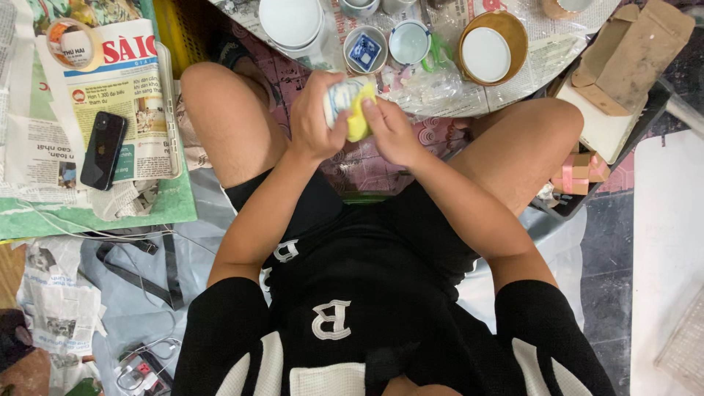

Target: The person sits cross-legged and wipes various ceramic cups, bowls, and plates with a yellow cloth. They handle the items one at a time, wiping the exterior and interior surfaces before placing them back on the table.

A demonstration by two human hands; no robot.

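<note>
Just below the gold-rimmed white ceramic bowl (487, 53), our left hand (314, 117) clamps the small white-and-blue ceramic cup (342, 99) steady while our right hand (392, 133) pinches the yellow cloth (359, 123) against it.

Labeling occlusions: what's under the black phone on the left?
The black phone lies on a folded newspaper with a red headline, itself atop more newspaper sheets and a green surface. The print directly beneath the phone is covered and cannot be seen.
</note>
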